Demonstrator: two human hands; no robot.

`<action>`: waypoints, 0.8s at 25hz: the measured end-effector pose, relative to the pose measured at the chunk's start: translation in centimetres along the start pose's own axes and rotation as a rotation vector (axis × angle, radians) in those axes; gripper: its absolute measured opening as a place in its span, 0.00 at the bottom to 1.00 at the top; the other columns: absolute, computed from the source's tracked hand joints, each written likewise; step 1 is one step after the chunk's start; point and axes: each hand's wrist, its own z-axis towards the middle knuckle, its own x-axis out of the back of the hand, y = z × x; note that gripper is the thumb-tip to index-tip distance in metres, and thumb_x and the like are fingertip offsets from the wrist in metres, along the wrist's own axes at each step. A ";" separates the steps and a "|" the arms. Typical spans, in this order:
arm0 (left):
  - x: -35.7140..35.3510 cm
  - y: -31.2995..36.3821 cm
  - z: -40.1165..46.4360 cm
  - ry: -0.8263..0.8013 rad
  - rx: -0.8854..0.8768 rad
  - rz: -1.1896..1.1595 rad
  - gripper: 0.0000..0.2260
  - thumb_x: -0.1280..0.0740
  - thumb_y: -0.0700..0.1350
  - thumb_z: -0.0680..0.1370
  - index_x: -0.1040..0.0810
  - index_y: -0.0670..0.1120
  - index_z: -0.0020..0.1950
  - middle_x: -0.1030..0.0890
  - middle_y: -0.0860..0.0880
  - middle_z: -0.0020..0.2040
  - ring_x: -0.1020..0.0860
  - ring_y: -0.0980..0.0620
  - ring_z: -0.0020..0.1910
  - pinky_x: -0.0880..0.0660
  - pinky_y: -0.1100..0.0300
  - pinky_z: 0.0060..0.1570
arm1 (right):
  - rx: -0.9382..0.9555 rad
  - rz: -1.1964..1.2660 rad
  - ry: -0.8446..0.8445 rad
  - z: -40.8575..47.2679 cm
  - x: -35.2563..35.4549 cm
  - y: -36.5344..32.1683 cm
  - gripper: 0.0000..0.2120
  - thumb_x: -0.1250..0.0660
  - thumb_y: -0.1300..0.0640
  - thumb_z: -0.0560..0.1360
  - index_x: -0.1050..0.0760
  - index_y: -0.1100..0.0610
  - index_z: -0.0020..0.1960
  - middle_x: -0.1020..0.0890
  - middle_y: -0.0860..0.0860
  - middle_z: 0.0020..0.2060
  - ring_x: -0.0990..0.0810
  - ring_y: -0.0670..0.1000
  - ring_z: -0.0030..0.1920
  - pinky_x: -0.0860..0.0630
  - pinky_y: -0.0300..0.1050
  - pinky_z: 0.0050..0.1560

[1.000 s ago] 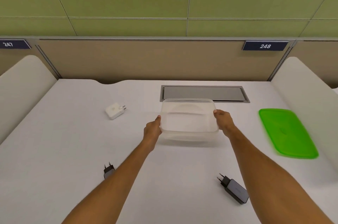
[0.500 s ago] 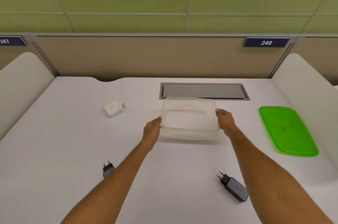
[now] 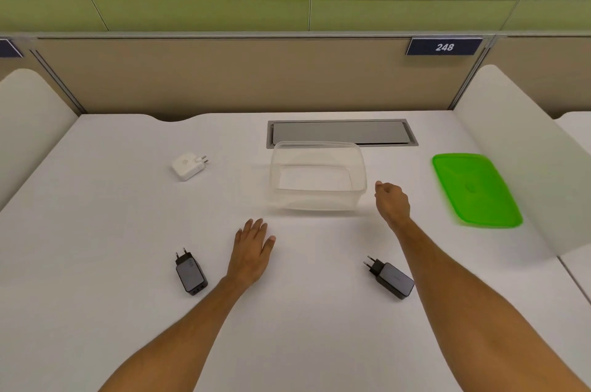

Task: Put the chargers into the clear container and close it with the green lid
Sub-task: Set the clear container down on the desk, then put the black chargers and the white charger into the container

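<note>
Clear container [image 3: 318, 179]: empty, open-topped, upright on the white surface [image 3: 96, 231], centre, just in front of a grey recessed cable hatch [image 3: 341, 132]. Nothing touches it

Green lid [image 3: 475, 188]: flat on the surface at far right, well apart from the container, close beside a white curved side divider [image 3: 524, 161]

White charger [image 3: 188, 164]: left of the container, prongs pointing right and away

Dark charger, left [image 3: 190, 273]: near edge, prongs pointing away, ports on the near end

Dark charger, right [image 3: 390, 278]: near edge, prongs pointing up-left; any marking on its face is too small to read

Left hand [image 3: 252, 251]: empty, fingers extended and spread, palm down over the surface between the left dark charger and the container, touching neither

Right hand [image 3: 392, 201]: empty, fingers loosely curled, just beside the container's right wall, apart from it

Writing: navy plate [image 3: 444, 46] on the beige back partition reads "248"; a second plate at far left is cut off, unreadable
</note>
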 end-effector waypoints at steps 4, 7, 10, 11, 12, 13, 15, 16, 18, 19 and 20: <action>-1.6 0.4 -1.9 -0.027 -0.100 0.127 0.36 0.62 0.62 0.75 0.44 0.44 0.76 0.46 0.48 0.78 0.53 0.50 0.77 0.61 0.53 0.74 | 0.031 -0.145 -0.057 -3.3 0.4 2.5 0.20 0.45 0.46 0.80 0.22 0.58 0.59 0.18 0.58 0.54 0.22 0.61 0.56 0.30 0.47 0.51; -2.8 1.1 -2.7 -0.018 -0.169 0.190 0.36 0.63 0.62 0.75 0.44 0.43 0.76 0.46 0.48 0.78 0.53 0.50 0.77 0.61 0.50 0.74 | 0.065 -0.238 -0.079 -5.8 0.9 4.1 0.19 0.44 0.45 0.80 0.23 0.55 0.60 0.18 0.55 0.54 0.22 0.60 0.56 0.28 0.48 0.53; -3.8 1.3 -3.3 -0.029 -0.209 0.252 0.34 0.62 0.61 0.76 0.43 0.43 0.76 0.45 0.47 0.78 0.52 0.49 0.77 0.60 0.47 0.74 | 0.086 -0.319 -0.096 -7.7 1.3 5.9 0.20 0.44 0.43 0.79 0.24 0.53 0.61 0.18 0.53 0.56 0.22 0.57 0.57 0.26 0.49 0.54; -4.0 1.2 -3.4 -0.028 -0.224 0.275 0.34 0.61 0.60 0.76 0.43 0.43 0.76 0.45 0.47 0.78 0.51 0.49 0.77 0.60 0.46 0.74 | 0.093 -0.348 -0.102 -8.2 1.5 6.4 0.20 0.44 0.42 0.79 0.25 0.53 0.62 0.18 0.52 0.57 0.22 0.56 0.58 0.27 0.48 0.55; -4.2 1.2 -3.6 -0.028 -0.237 0.300 0.33 0.61 0.60 0.77 0.43 0.43 0.76 0.45 0.47 0.78 0.51 0.49 0.77 0.60 0.46 0.74 | 0.097 -0.376 -0.108 -8.7 1.6 6.9 0.21 0.44 0.42 0.79 0.26 0.53 0.64 0.19 0.52 0.59 0.23 0.56 0.60 0.27 0.48 0.56; -4.3 1.1 -3.7 -0.028 -0.245 0.324 0.33 0.61 0.60 0.77 0.42 0.43 0.76 0.45 0.46 0.78 0.50 0.49 0.77 0.59 0.46 0.74 | 0.101 -0.401 -0.109 -9.3 1.8 7.4 0.22 0.44 0.42 0.79 0.27 0.54 0.65 0.20 0.51 0.60 0.23 0.55 0.61 0.28 0.48 0.57; -4.4 1.1 -3.8 -0.021 -0.251 0.340 0.32 0.60 0.59 0.77 0.42 0.43 0.76 0.43 0.46 0.78 0.48 0.48 0.77 0.57 0.45 0.74 | 0.114 -0.442 -0.106 -10.2 1.9 8.3 0.23 0.42 0.41 0.78 0.27 0.54 0.66 0.20 0.51 0.61 0.24 0.55 0.62 0.28 0.48 0.58; -4.4 1.1 -3.8 -0.018 -0.252 0.342 0.32 0.59 0.59 0.77 0.41 0.42 0.76 0.43 0.46 0.78 0.47 0.48 0.77 0.56 0.44 0.74 | 0.118 -0.456 -0.106 -10.6 1.9 8.6 0.24 0.41 0.40 0.77 0.28 0.54 0.66 0.20 0.51 0.61 0.24 0.54 0.62 0.28 0.48 0.57; -4.4 1.1 -3.8 -0.015 -0.251 0.346 0.32 0.58 0.59 0.77 0.41 0.42 0.75 0.42 0.46 0.77 0.46 0.47 0.77 0.54 0.44 0.74 | 0.124 -0.469 -0.108 -11.4 1.9 9.1 0.27 0.38 0.37 0.74 0.28 0.53 0.66 0.20 0.50 0.60 0.24 0.53 0.62 0.27 0.48 0.56; -4.5 1.0 -3.9 -0.011 -0.252 0.344 0.32 0.58 0.59 0.77 0.40 0.42 0.75 0.42 0.46 0.77 0.46 0.47 0.76 0.53 0.44 0.74 | 0.132 -0.474 -0.109 -11.7 1.9 9.3 0.28 0.37 0.36 0.73 0.29 0.52 0.66 0.21 0.49 0.60 0.24 0.53 0.62 0.27 0.48 0.55; -4.5 1.0 -3.9 -0.011 -0.251 0.341 0.32 0.57 0.59 0.77 0.40 0.42 0.75 0.41 0.46 0.77 0.45 0.47 0.76 0.53 0.44 0.74 | 0.141 -0.482 -0.113 -12.0 1.9 9.6 0.30 0.36 0.35 0.71 0.29 0.51 0.67 0.21 0.49 0.61 0.25 0.53 0.62 0.27 0.48 0.55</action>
